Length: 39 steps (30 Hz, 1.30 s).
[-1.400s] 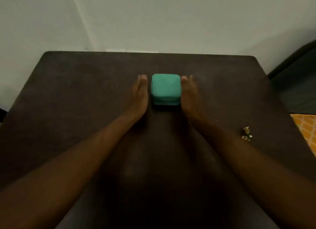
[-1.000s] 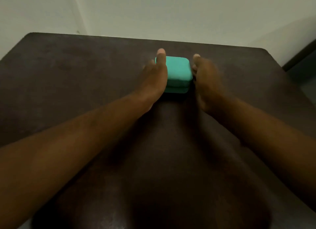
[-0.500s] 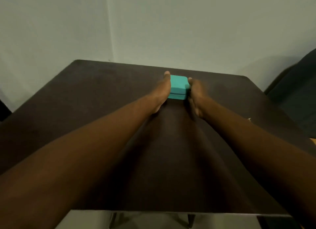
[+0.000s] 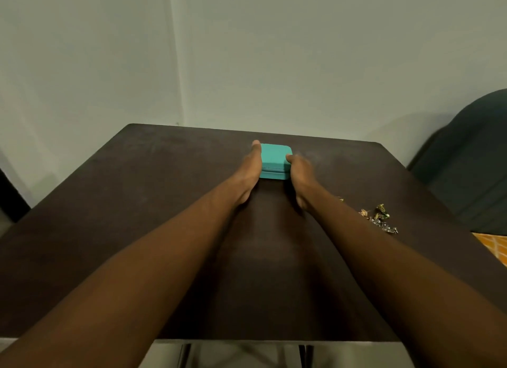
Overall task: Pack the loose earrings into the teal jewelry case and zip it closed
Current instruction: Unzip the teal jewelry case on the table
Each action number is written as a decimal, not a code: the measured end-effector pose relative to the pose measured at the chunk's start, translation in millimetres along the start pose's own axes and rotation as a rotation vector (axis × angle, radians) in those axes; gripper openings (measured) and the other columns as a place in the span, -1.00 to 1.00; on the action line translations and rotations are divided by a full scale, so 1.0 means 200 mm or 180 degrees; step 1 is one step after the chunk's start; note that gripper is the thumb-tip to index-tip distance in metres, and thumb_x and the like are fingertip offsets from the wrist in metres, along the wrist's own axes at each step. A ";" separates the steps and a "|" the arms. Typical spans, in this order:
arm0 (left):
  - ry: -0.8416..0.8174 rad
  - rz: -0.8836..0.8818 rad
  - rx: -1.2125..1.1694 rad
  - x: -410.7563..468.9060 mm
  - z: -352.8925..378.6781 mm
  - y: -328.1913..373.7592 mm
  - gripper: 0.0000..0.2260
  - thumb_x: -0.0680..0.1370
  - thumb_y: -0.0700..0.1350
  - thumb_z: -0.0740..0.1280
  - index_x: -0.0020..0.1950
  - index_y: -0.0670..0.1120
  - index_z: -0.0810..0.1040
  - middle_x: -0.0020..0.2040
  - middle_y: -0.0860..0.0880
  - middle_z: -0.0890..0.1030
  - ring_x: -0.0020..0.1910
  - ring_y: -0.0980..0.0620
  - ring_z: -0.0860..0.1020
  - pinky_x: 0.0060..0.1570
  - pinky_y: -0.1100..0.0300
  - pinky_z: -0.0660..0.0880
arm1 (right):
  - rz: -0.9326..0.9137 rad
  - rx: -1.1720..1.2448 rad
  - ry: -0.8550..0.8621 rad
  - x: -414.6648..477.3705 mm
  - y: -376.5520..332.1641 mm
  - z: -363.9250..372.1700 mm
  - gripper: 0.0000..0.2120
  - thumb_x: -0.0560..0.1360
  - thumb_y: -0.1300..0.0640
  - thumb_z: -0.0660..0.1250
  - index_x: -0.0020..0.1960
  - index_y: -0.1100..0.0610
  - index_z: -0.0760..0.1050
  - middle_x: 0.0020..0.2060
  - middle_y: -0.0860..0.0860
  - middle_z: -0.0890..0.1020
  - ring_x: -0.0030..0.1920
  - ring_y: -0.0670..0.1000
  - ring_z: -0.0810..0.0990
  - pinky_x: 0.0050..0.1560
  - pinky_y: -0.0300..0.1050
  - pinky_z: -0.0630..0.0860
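The dark bench runs out of view at the near corners. The left hand lies along the left side of the teal jewelry case, fingers straight and pressed together. The right hand touches the case's right side, but it is blurred and I cannot tell how its fingers lie. The case sits lid-down at the far middle. The loose earrings lie tangled near the right edge, too small to count.

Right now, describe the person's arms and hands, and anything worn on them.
The left forearm and right forearm are bare, with no sleeves in view. The left hand and right hand are bare too: no gloves, watch or bracelet show. Rings are too small to tell.
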<state>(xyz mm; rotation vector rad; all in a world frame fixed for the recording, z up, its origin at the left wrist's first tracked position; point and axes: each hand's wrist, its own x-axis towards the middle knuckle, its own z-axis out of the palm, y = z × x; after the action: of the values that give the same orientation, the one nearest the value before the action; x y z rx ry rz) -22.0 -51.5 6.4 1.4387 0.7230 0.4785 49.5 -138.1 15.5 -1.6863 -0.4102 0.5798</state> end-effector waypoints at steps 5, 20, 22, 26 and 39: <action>-0.0039 0.0050 -0.0079 -0.12 -0.02 -0.01 -0.40 0.66 0.30 -0.11 0.38 -0.02 0.51 0.17 -0.07 0.65 0.19 0.01 0.59 0.35 0.03 0.42 | -0.0044 0.0092 -0.0113 -0.12 0.02 -0.03 -0.65 0.58 -0.01 0.11 0.26 0.11 0.46 0.08 0.10 0.65 0.13 0.06 0.62 0.29 0.11 0.52; 0.0011 0.0088 0.0156 -0.80 -0.02 -0.10 -0.45 0.71 0.21 -0.10 0.53 -0.07 0.34 0.24 -0.06 0.54 0.18 0.03 0.51 0.13 0.15 0.34 | -0.0070 0.0062 -0.0366 -0.76 0.10 -0.19 -0.65 0.66 0.07 0.11 0.38 0.17 0.39 0.12 0.11 0.61 0.16 0.06 0.59 0.30 0.06 0.50; -0.0013 0.0105 0.0142 -0.87 -0.01 -0.10 -0.45 0.71 0.21 -0.10 0.55 -0.06 0.32 0.22 -0.05 0.53 0.14 0.05 0.52 0.10 0.16 0.35 | -0.0095 0.0049 -0.0404 -0.83 0.11 -0.22 -0.65 0.67 0.08 0.10 0.39 0.17 0.39 0.12 0.09 0.61 0.13 0.02 0.59 0.21 -0.01 0.52; 0.0024 0.0167 0.0185 -0.96 0.01 -0.12 -0.46 0.71 0.21 -0.11 0.54 -0.05 0.33 0.18 -0.02 0.53 0.03 0.15 0.52 -0.10 0.25 0.38 | -0.0200 -0.0149 -0.0416 -0.90 0.14 -0.24 -0.67 0.67 0.08 0.11 0.36 0.17 0.43 0.10 0.07 0.61 0.07 -0.03 0.59 0.02 -0.12 0.50; 0.0307 0.0392 0.0547 -1.07 0.06 -0.22 -0.49 0.72 0.16 -0.10 0.50 -0.06 0.38 0.19 -0.05 0.55 0.05 0.12 0.53 -0.12 0.28 0.41 | -0.0482 -0.0459 -0.0437 -0.97 0.26 -0.28 -0.55 0.67 0.18 0.12 0.55 0.12 0.25 0.27 -0.01 0.51 -0.08 -0.24 0.46 -0.17 -0.36 0.36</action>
<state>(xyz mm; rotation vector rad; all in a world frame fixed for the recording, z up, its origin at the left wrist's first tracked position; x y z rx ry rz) -170.3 -212.8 -3.7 1.6364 0.7701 0.5958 -77.4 -302.7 0.6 -1.7396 -0.6866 0.5668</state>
